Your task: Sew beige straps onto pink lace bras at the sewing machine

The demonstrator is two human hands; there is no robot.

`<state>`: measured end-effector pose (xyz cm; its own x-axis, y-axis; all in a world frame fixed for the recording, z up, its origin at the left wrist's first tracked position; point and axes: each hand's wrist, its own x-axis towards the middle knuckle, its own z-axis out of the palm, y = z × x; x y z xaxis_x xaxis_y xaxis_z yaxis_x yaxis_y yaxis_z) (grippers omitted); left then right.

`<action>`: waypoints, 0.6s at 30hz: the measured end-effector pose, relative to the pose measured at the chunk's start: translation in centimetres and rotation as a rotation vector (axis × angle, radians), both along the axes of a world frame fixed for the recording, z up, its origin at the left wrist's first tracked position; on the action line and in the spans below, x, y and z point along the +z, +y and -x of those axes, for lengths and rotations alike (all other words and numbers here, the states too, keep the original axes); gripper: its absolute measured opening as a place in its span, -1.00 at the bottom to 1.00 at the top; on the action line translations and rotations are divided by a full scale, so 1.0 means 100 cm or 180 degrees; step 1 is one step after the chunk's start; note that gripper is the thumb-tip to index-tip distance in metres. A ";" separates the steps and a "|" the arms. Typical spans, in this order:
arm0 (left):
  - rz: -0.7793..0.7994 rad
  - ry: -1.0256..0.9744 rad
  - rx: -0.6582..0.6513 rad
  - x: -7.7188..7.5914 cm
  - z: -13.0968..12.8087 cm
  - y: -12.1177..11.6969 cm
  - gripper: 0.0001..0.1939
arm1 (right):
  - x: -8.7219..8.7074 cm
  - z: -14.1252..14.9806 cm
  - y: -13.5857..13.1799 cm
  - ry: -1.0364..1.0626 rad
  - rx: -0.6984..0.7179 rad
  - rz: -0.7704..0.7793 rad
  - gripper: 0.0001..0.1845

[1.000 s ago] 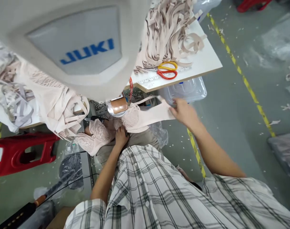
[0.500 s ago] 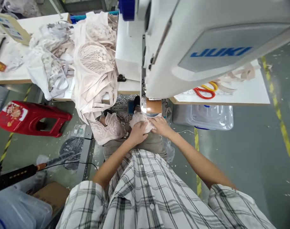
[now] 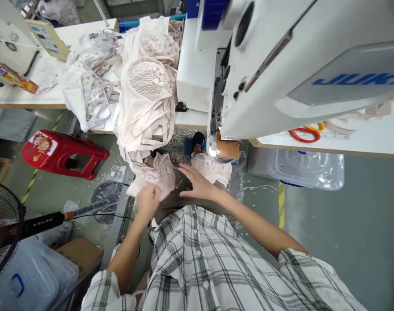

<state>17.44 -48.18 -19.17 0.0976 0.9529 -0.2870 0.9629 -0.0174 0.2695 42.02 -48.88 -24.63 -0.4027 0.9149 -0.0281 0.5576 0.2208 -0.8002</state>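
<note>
My left hand [image 3: 148,200] is closed on the edge of a pale pink lace bra [image 3: 161,172] that hangs over my left knee. Fingers apart, my right hand [image 3: 198,183] hovers over my lap and holds nothing. Beyond it, a pale pink lace piece [image 3: 212,167] lies over my right knee, just below the sewing machine [image 3: 227,149]. A tall pile of pale pink bras [image 3: 148,90] drapes over the table edge at the left of the machine, its straps hanging down.
White and grey garments [image 3: 86,93] lie left of the pile. Red- and yellow-handled scissors [image 3: 305,134] rest on the right table. A clear plastic box [image 3: 308,168] stands beneath it. At left are a red stool [image 3: 64,153] and a fan [image 3: 4,229].
My left hand has moved left from the lace piece by the machine and taken hold of the bra on my left knee. My right hand has let go and shifted left, fingers spread.
</note>
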 end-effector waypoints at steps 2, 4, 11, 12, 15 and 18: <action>-0.0021 -0.0415 -0.0482 0.023 -0.019 -0.011 -0.62 | 0.025 -0.002 0.007 0.0117 0.0518 0.0165 -0.15; -0.0098 -0.0872 -0.0787 0.040 -0.034 -0.005 -0.57 | 0.056 -0.022 0.006 0.0232 0.0876 0.0421 -0.43; 0.2215 -0.3503 -0.0579 0.032 -0.173 0.034 -0.62 | 0.183 -0.119 -0.052 0.0902 0.0750 0.0591 -0.59; 0.2376 -0.3549 -0.0661 0.029 -0.191 0.029 -0.62 | 0.195 -0.129 -0.062 0.1031 0.0592 0.0765 -0.61; 0.2377 -0.3643 -0.0761 0.024 -0.221 0.017 -0.59 | 0.211 -0.157 -0.079 0.1269 0.0420 0.1280 -0.63; 0.2100 -0.3652 -0.0764 0.021 -0.221 0.018 -0.56 | 0.199 -0.190 -0.062 0.0496 0.0168 0.1218 -0.64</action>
